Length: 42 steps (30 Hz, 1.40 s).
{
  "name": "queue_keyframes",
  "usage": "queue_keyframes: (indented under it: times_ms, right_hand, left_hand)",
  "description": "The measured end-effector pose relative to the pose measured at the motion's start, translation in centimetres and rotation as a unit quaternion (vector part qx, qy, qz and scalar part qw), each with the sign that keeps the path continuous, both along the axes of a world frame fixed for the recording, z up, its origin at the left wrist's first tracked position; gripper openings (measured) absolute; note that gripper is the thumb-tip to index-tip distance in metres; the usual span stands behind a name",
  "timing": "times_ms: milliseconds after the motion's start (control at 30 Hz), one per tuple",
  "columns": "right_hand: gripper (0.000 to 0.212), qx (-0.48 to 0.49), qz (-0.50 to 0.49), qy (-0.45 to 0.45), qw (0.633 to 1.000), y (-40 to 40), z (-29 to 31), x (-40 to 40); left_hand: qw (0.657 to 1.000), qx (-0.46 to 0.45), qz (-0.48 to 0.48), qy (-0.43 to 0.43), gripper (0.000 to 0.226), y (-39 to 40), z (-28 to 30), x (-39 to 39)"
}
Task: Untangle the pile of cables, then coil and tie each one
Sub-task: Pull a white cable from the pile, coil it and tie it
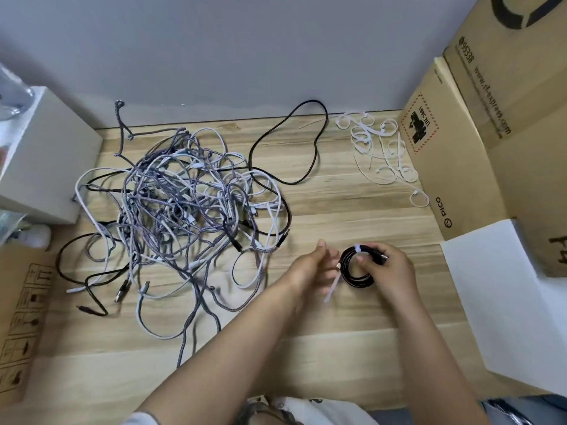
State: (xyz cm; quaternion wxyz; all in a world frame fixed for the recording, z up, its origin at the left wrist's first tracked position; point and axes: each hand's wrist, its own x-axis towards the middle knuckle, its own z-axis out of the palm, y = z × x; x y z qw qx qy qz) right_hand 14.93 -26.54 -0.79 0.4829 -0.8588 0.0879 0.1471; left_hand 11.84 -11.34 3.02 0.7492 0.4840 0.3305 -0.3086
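Left of my hands: tangled cable pile (184,216) | far R: loose ties (380,148) by cardboard box (454,154) | R hand (389,268) grips black coil (357,266) | L hand (310,268) pinches white tie (333,285)

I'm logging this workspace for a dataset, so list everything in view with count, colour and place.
cable pile: one tangle, grey, white and black, table left
loose cable: one, black, behind the pile
cable ties: a heap, white, table far right
coiled cable: one, black, near centre
tie strap: one, white, around the coil
cardboard boxes: two, brown, right
white box: one, left
table: one, light wood
left hand: pinches the strap
right hand: grip on the coil
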Motion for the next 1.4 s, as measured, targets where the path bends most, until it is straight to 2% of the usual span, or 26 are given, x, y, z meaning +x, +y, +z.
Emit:
queue_keyframes:
  times_ms: [167, 300, 433, 500, 567, 633, 733, 800, 867, 967, 1067, 1133, 1233, 1333, 1400]
  right_hand:
    - [0.021, -0.058, -0.006, 0.028, 0.998, -1.4, -2.4, 1.6]
    - [0.032, -0.082, 0.005, 0.034, 0.996, -1.7, -3.0, 1.6]
    - [0.048, -0.1, 0.016, 0.045, 0.994, -1.5, -2.5, 1.6]
    - [0.054, -0.155, 0.021, 0.012, 0.988, -1.1, -1.9, 1.5]
    - [0.05, -0.183, 0.02, -0.043, 0.982, -0.2, -0.7, 1.2]
    - [0.042, -0.15, 0.024, -0.081, 0.985, 1.3, 0.7, 0.7]
    - [0.033, -0.057, 0.061, -0.111, 0.99, 4.8, 2.2, 0.1]
    - [0.029, -0.009, 0.094, -0.108, 0.99, 7.2, 2.2, -0.5]
    - [0.029, 0.036, 0.11, -0.067, 0.991, 9.6, 2.0, -1.0]
    - [0.026, 0.033, 0.105, -0.021, 0.994, 11.9, 1.5, -0.8]
    - [0.009, 0.002, 0.13, -0.033, 0.991, 14.5, 1.7, -1.8]
    - [0.015, 0.017, 0.122, -0.04, 0.992, 14.4, 2.1, -1.3]
    - [0.019, 0.124, 0.092, -0.035, 0.987, 14.1, 3.8, -1.4]
    - [0.023, 0.234, 0.062, 0.017, 0.97, 14.3, 6.0, -1.8]
    - [0.023, 0.295, 0.034, 0.06, 0.953, 14.4, 7.3, -2.2]
  left_hand:
    - [0.998, -0.023, 0.026, 0.047, 0.04, -1.6, -2.4, 1.2]
    - [0.999, 0.003, 0.04, 0.023, 0.031, -2.2, -3.0, 1.2]
    - [1.0, 0.016, 0.011, -0.025, 0.022, -2.1, -2.7, 0.7]
    - [0.998, 0.041, -0.002, -0.051, 0.016, -1.5, -2.4, 0.1]
    - [0.993, 0.077, -0.026, -0.083, 0.012, -0.7, -2.3, -0.9]
    - [0.986, 0.108, -0.047, -0.12, 0.012, 0.8, -2.3, -2.1]
    - [0.98, 0.127, -0.026, -0.15, 0.018, 3.5, -1.8, -4.0]
    - [0.979, 0.139, 0.002, -0.15, 0.017, 5.1, -1.4, -4.9]
    - [0.978, 0.141, 0.04, -0.146, 0.016, 6.5, -1.2, -6.0]
    - [0.978, 0.144, 0.088, -0.119, 0.017, 7.4, -1.4, -6.7]
    - [0.981, 0.131, 0.11, -0.087, 0.016, 9.3, -2.1, -8.3]
    - [0.985, 0.121, 0.104, -0.063, 0.016, 9.0, -2.8, -8.1]
    - [0.992, 0.058, 0.11, -0.03, 0.016, 8.7, -2.4, -7.6]
    - [0.988, -0.082, 0.13, -0.003, 0.036, 8.7, -1.1, -6.1]
    - [0.968, -0.183, 0.172, 0.009, 0.049, 8.8, -0.1, -5.0]
